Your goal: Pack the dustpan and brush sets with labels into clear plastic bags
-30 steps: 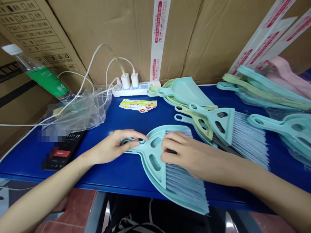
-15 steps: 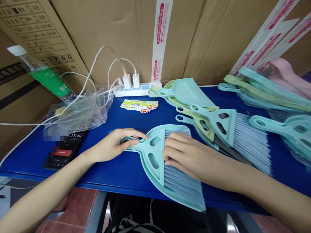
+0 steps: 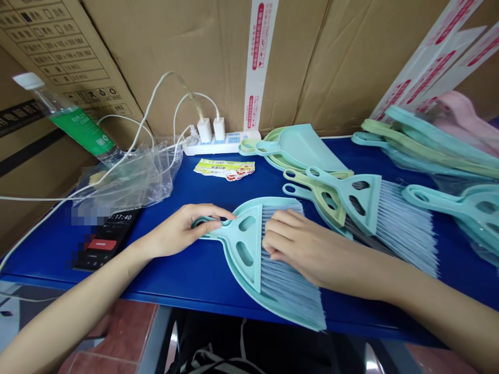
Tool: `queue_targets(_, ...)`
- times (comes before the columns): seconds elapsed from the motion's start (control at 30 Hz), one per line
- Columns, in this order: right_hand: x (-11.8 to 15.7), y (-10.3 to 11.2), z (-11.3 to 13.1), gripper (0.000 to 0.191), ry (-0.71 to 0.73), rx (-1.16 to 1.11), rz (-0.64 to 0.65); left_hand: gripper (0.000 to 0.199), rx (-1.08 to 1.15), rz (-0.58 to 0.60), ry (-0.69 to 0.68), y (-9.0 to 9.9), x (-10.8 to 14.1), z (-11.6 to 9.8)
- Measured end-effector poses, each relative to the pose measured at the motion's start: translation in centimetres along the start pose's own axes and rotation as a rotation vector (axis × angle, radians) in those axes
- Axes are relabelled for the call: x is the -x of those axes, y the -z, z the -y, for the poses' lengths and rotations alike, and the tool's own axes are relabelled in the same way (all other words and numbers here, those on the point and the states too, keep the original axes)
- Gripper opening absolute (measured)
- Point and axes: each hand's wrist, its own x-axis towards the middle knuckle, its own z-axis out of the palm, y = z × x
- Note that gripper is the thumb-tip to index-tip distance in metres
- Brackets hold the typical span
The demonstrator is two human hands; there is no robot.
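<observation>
A mint-green hand brush [image 3: 248, 235] with pale blue-grey bristles lies nested on a matching dustpan [image 3: 231, 270] near the table's front edge. My left hand [image 3: 197, 226] is closed around their stacked handles, thumb on top. Over the bristles, close to the brush head, my right hand [image 3: 286, 241] has its fingers curled against them; its fingertips are partly hidden. To the right lie another mint brush [image 3: 356, 202] and a yellow-green brush [image 3: 331, 200]. Behind them are stacked dustpans [image 3: 306, 148], the top one mint.
A power strip [image 3: 234, 143] with chargers and white cables stands by the cardboard wall. Printed labels [image 3: 225, 169] lie before it. At left are a bottle [image 3: 83, 130], plastic bags [image 3: 136, 182] and a phone [image 3: 105, 244]. Bagged sets [image 3: 432, 140] are piled at right.
The nested brush and dustpan have shifted slightly left and away from the table's front edge. Both hands keep nearly the same positions on them.
</observation>
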Motion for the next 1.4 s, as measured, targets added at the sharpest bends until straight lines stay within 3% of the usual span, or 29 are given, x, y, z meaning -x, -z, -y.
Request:
queue_targets(0.3, -0.1, 1.0, 0.5, 0.029, -0.037, 0.020, -0.068, 0.024, -0.013, -0.001, 0.007, 0.1, 0.1, 0.1)
queue_targets(0.5, -0.1, -0.1, 0.7, 0.029, 0.032, 0.182, -0.138, 0.023, -0.015, -0.006, -0.010, 0.0, -0.1, 0.1)
queue_targets(0.8, -0.6, 0.3, 1.1, 0.039, 0.142, 0.396, -0.198, 0.024, -0.022, -0.002, -0.004, 0.0, -0.1, 0.0)
queue_targets(1.4, -0.8, -0.9, 1.3, 0.034, 0.001, 0.478, -0.281, 0.025, -0.036, 0.013, 0.009, 0.1, -0.1, 0.1)
